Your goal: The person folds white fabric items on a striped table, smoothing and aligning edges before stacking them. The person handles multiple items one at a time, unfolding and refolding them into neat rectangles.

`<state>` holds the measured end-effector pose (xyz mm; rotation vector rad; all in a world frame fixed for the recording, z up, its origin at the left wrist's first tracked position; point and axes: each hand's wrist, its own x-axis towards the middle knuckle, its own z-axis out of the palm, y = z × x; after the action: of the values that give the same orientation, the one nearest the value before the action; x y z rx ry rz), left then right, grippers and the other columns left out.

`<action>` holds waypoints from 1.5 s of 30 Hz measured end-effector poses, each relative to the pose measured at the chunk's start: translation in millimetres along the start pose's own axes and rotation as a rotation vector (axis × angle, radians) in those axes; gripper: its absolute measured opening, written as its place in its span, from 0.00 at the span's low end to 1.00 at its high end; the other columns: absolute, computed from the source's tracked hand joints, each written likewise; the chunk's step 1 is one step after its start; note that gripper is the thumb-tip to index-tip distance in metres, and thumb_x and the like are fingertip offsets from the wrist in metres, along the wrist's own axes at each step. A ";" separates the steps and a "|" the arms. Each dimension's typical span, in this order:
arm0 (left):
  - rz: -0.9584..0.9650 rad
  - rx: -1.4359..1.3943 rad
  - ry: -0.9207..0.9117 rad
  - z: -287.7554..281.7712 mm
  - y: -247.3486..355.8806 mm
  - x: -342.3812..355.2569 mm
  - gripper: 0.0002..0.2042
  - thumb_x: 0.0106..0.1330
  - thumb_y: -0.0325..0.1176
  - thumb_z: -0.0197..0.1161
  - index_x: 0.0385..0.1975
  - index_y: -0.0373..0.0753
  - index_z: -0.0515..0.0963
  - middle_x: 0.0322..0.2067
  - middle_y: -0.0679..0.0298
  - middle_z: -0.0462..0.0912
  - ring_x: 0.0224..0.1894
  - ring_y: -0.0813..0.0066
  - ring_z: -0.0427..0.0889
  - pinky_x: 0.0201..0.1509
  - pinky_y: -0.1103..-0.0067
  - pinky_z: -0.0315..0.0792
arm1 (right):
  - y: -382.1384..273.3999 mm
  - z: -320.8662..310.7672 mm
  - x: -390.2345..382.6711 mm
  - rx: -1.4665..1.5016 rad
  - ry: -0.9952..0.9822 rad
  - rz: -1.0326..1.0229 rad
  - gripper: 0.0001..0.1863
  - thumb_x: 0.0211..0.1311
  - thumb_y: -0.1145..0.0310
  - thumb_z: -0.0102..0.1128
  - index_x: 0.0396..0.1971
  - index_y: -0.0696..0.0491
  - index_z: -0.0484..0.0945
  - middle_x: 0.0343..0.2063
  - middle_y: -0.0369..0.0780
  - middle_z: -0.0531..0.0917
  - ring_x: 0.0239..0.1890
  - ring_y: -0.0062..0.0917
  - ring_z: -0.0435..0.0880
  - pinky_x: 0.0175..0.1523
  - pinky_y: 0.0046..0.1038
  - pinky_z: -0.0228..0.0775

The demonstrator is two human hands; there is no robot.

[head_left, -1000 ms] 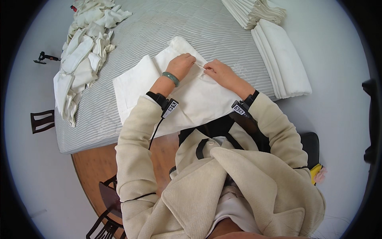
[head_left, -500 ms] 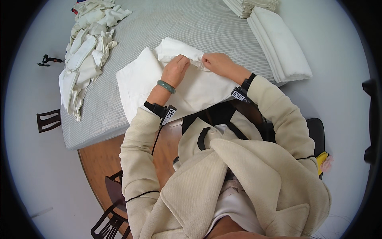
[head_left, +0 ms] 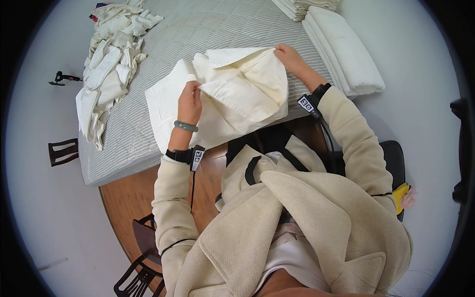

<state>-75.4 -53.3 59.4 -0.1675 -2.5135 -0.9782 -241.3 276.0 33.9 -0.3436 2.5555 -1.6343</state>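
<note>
A white cloth garment (head_left: 232, 89) lies over the near edge of the striped mattress, its open end spread wide. My left hand (head_left: 189, 103), with a green bangle at the wrist, is closed on the left end of that opening. At the far right corner, my right hand (head_left: 291, 59) pinches the other end of the edge. Between the two hands the cloth edge is drawn out, and its cream-coloured inside shows. The garment's left part rests flat, and its exact kind is unclear.
Crumpled white cloths (head_left: 106, 67) are heaped along the left side of the mattress (head_left: 198, 27). A folded white stack (head_left: 344, 52) sits at the right edge, and another folded pile (head_left: 309, 6) lies behind it. Dark chairs (head_left: 143, 237) stand at lower left.
My hands have moved apart, the left toward me and leftward, the right away and rightward. The garment's bunched edge is now pulled open between them.
</note>
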 end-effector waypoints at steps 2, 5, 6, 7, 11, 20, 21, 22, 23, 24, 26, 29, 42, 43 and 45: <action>-0.029 -0.021 0.097 -16.1 -3.4 -13.5 0.05 0.69 0.23 0.53 0.43 0.35 0.72 0.33 0.49 0.80 0.37 0.52 0.82 0.40 0.69 0.74 | 8.8 -3.1 1.9 0.064 -0.015 0.048 0.14 0.63 0.63 0.55 0.38 0.59 0.77 0.31 0.43 0.83 0.32 0.29 0.80 0.41 0.32 0.72; -0.077 0.025 0.161 -44.3 -9.0 -33.6 0.07 0.70 0.23 0.54 0.45 0.35 0.72 0.35 0.50 0.81 0.40 0.56 0.84 0.40 0.71 0.75 | 12.6 -0.4 -0.9 -0.010 -0.101 0.070 0.21 0.62 0.57 0.58 0.47 0.58 0.74 0.38 0.46 0.83 0.38 0.33 0.82 0.45 0.33 0.73; -0.106 0.041 0.174 -51.6 -9.3 -40.2 0.07 0.70 0.22 0.54 0.45 0.35 0.72 0.34 0.52 0.81 0.38 0.59 0.83 0.40 0.72 0.75 | 11.2 1.4 -2.5 -0.059 -0.136 0.093 0.25 0.62 0.55 0.60 0.52 0.58 0.73 0.41 0.48 0.83 0.41 0.34 0.83 0.47 0.33 0.73; -0.115 0.022 0.177 -60.1 -9.6 -46.2 0.07 0.70 0.22 0.54 0.45 0.34 0.72 0.33 0.53 0.80 0.38 0.62 0.83 0.40 0.73 0.75 | 8.9 4.4 -4.8 -0.111 -0.143 0.049 0.29 0.61 0.53 0.61 0.56 0.57 0.70 0.44 0.49 0.82 0.44 0.36 0.82 0.50 0.33 0.73; -0.100 0.037 0.128 -81.2 2.2 -70.0 0.06 0.68 0.23 0.56 0.43 0.33 0.73 0.29 0.59 0.79 0.35 0.71 0.81 0.37 0.77 0.74 | -9.2 27.6 -5.7 -0.355 -0.175 -0.046 0.42 0.56 0.48 0.65 0.66 0.54 0.62 0.56 0.53 0.75 0.56 0.44 0.76 0.60 0.36 0.69; -0.447 -0.456 -0.675 -84.1 71.1 -121.7 0.04 0.68 0.30 0.60 0.37 0.38 0.75 0.26 0.68 0.76 0.30 0.80 0.73 0.36 0.81 0.69 | -27.6 70.0 -14.8 -0.684 -0.236 -0.329 0.37 0.56 0.54 0.65 0.64 0.52 0.66 0.56 0.47 0.74 0.58 0.44 0.70 0.62 0.41 0.65; -0.439 -0.467 -0.801 -76.7 76.3 -123.9 0.04 0.69 0.30 0.60 0.37 0.38 0.75 0.26 0.69 0.76 0.31 0.81 0.73 0.36 0.81 0.69 | -26.8 70.6 -15.8 -0.682 -0.203 -0.353 0.35 0.57 0.56 0.65 0.63 0.53 0.67 0.55 0.47 0.74 0.57 0.44 0.71 0.62 0.40 0.64; -0.429 -0.479 -0.926 -68.6 81.0 -126.2 0.05 0.69 0.31 0.60 0.36 0.38 0.75 0.27 0.70 0.77 0.31 0.82 0.72 0.36 0.81 0.69 | -26.0 70.8 -16.3 -0.680 -0.197 -0.363 0.33 0.57 0.57 0.64 0.62 0.53 0.69 0.54 0.47 0.75 0.56 0.44 0.71 0.62 0.40 0.64; -0.403 -0.525 -1.038 -60.7 84.7 -128.0 0.05 0.70 0.32 0.60 0.36 0.37 0.74 0.27 0.70 0.77 0.31 0.82 0.72 0.36 0.81 0.69 | -25.0 70.6 -16.1 -0.679 -0.190 -0.373 0.31 0.58 0.57 0.63 0.61 0.52 0.70 0.53 0.46 0.75 0.56 0.44 0.71 0.61 0.40 0.65; -0.402 -0.507 -1.124 -53.2 87.5 -129.5 0.06 0.70 0.32 0.61 0.37 0.37 0.75 0.29 0.70 0.77 0.32 0.83 0.72 0.37 0.82 0.69 | -23.8 70.0 -15.8 -0.687 -0.188 -0.374 0.29 0.59 0.58 0.63 0.60 0.52 0.71 0.52 0.45 0.75 0.56 0.44 0.71 0.61 0.39 0.65; -0.367 -0.548 -1.273 -37.9 90.8 -129.9 0.07 0.69 0.32 0.62 0.40 0.37 0.75 0.32 0.71 0.78 0.34 0.85 0.73 0.40 0.83 0.70 | -21.7 68.7 -13.6 -0.725 -0.215 -0.354 0.26 0.59 0.58 0.62 0.56 0.53 0.74 0.51 0.44 0.76 0.55 0.43 0.72 0.60 0.39 0.66; -0.357 -0.688 -1.404 -19.1 92.5 -128.3 0.07 0.71 0.32 0.61 0.41 0.36 0.75 0.31 0.72 0.78 0.33 0.84 0.74 0.40 0.83 0.71 | -18.5 68.6 -10.6 -0.753 -0.221 -0.350 0.23 0.60 0.57 0.61 0.52 0.53 0.77 0.50 0.43 0.76 0.55 0.42 0.73 0.58 0.39 0.68; -0.068 0.435 -0.208 -8.4 31.9 -99.1 0.27 0.60 0.30 0.66 0.61 0.45 0.69 0.62 0.54 0.70 0.67 0.53 0.64 0.64 0.60 0.64 | 2.8 70.9 -3.0 -0.738 -0.111 -0.400 0.13 0.63 0.57 0.59 0.43 0.47 0.81 0.43 0.40 0.78 0.46 0.41 0.79 0.50 0.42 0.74; -0.120 0.511 -0.219 -9.5 21.8 -96.0 0.27 0.59 0.31 0.66 0.61 0.46 0.69 0.61 0.55 0.71 0.67 0.53 0.64 0.64 0.58 0.63 | 4.1 70.6 -0.7 -0.716 -0.113 -0.396 0.13 0.63 0.57 0.58 0.42 0.47 0.81 0.42 0.41 0.79 0.45 0.41 0.79 0.49 0.42 0.74; -0.149 0.654 -0.177 -10.4 6.1 -94.9 0.27 0.59 0.31 0.66 0.61 0.48 0.70 0.59 0.57 0.72 0.67 0.54 0.63 0.65 0.56 0.61 | 7.2 69.5 5.4 -0.691 -0.115 -0.362 0.13 0.64 0.56 0.56 0.40 0.48 0.81 0.40 0.42 0.80 0.43 0.42 0.80 0.48 0.43 0.74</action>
<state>15.0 -51.6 28.4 0.1420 -2.8943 -0.1521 -234.0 216.2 -1.9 -0.9577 3.0063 -0.6917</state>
